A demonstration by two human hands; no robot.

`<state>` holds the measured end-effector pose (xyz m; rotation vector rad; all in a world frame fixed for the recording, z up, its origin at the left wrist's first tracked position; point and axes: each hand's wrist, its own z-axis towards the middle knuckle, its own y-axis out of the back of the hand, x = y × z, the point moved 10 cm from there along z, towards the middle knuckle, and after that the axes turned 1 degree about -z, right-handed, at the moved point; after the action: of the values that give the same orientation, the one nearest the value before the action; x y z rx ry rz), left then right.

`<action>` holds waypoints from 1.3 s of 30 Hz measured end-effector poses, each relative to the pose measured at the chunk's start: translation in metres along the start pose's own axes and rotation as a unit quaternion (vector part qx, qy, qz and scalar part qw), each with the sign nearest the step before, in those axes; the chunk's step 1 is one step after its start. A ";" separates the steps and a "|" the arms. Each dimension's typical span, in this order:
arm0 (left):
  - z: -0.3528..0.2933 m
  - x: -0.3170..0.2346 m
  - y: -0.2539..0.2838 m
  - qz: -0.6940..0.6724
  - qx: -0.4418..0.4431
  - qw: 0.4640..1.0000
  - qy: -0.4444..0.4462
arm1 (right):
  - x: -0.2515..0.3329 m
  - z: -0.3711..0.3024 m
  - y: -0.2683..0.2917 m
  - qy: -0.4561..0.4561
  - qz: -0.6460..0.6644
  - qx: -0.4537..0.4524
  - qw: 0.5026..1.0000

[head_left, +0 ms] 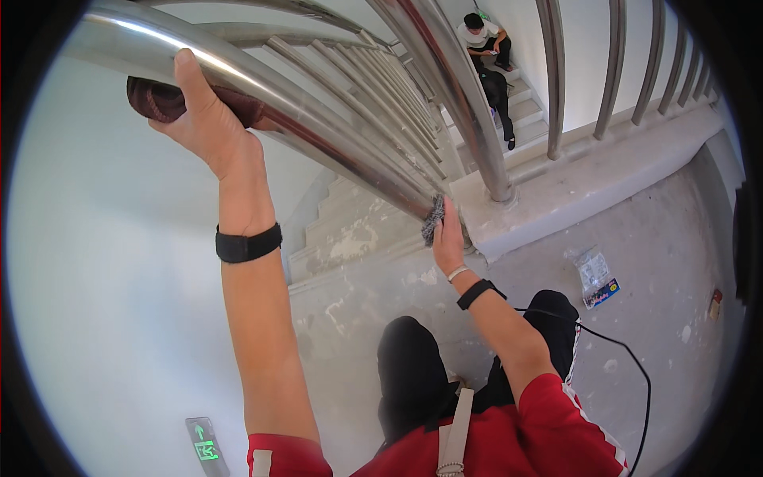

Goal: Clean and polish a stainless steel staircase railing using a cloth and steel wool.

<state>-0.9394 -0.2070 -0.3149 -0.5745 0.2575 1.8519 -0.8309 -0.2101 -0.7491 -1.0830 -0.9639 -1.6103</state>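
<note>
Thumb of left hand on rail, fingers gripping brown cloth — right hand gripping grey scrubber, fingertips hidden.

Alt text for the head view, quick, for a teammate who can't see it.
The left hand holds a brown cloth against a shiny metal rail, while the right hand holds a grey scrubber against it farther along. A plastic packet lies on the floor; beyond the bars, a person sits on the stairs.

Cloth: dark maroon-brown
Scrubber: mottled grey
Handrail: silver, streaked white
Wristbands: black
Shirt: red with white stripes
Trousers: black, white side stripe
Floor: white-blotched grey
Wall: bluish white
Sign: green on grey
</note>
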 end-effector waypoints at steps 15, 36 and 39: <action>-0.003 -0.001 -0.001 -0.019 -0.011 1.000 0.006 | 0.039 0.015 0.005 0.062 0.006 0.027 0.998; -0.007 0.007 0.010 -0.002 -0.036 0.999 0.001 | 0.169 0.065 0.008 0.182 0.093 0.022 0.979; 0.006 0.004 0.012 0.012 0.008 0.999 -0.043 | 0.158 0.051 0.015 0.230 0.065 -0.055 0.970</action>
<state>-0.9528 -0.2053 -0.3129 -0.4810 0.2228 1.8910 -0.8327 -0.2084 -0.5826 -0.7736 -0.4914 -1.7170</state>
